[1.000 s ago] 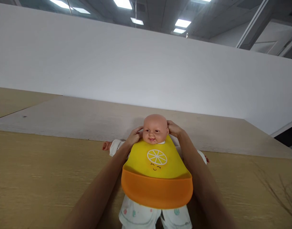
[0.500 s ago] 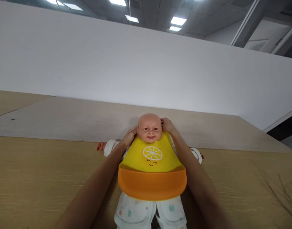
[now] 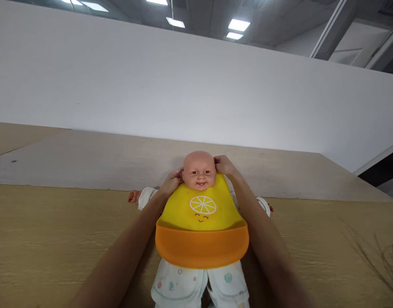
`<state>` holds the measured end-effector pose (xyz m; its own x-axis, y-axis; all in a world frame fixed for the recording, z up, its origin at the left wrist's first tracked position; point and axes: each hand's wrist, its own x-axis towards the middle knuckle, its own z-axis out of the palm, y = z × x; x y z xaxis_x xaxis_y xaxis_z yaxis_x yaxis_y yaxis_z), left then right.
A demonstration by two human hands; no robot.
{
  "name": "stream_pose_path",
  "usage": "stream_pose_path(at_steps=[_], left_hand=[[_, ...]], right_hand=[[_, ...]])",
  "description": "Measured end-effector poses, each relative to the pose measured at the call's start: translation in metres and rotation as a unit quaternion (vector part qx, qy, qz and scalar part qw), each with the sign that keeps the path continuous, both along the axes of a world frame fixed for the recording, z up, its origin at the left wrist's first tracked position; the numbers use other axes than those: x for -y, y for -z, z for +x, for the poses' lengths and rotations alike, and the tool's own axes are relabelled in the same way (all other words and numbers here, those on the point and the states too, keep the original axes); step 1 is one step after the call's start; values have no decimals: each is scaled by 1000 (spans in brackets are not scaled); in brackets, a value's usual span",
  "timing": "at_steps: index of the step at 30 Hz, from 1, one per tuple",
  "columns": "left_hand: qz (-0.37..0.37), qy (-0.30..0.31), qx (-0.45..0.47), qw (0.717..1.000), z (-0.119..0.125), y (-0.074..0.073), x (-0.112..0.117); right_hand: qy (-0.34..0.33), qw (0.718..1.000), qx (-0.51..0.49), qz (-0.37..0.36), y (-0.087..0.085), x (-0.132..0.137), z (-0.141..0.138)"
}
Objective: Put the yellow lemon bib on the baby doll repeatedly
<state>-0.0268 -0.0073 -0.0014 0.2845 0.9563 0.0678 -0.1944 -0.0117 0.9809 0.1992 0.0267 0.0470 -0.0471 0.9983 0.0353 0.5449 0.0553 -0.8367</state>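
Note:
A baby doll (image 3: 199, 164) lies on its back with its arms spread, wearing white patterned clothes (image 3: 180, 280). Over its chest lies a yellow bib (image 3: 180, 211) with a lemon slice and a smiling face printed on it. An orange catch pocket (image 3: 202, 247) forms the bib's lower edge. My left hand (image 3: 173, 180) is curled at the left side of the doll's neck, closed at the bib's neck band. On the other side, my right hand (image 3: 224, 166) is closed on the band beside the ear. The fingertips of both hands are partly hidden behind the head.
The doll rests across a tan wooden surface (image 3: 55, 239) and a paler grey strip (image 3: 87, 158). Behind rises a white wall panel (image 3: 196, 94), with glass and ceiling lights above it. Thin dark twigs (image 3: 379, 261) show at the lower right.
The doll, bib and both hands appear slightly further left in view, as the camera shifted a little. The hands stay beside the doll's neck, with the right fingers slightly adjusted.

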Motion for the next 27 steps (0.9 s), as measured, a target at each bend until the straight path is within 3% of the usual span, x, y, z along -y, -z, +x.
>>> stream_pose_path(at_steps=[7,15,21,27], left_hand=[[28,-56,-24,998,-5,7,-12],[27,-101,-36,994,-7,11,-14],[-11,-95,-22,995,-11,12,-11],[-15,-45,35,998,-7,5,-9]], right_hand=[[27,998,-52,-9,5,0,-4],[-3,994,-94,-61,1,11,-2],[-20,995,-95,-34,-1,11,5],[-14,1000,-4,5,-2,7,6]])
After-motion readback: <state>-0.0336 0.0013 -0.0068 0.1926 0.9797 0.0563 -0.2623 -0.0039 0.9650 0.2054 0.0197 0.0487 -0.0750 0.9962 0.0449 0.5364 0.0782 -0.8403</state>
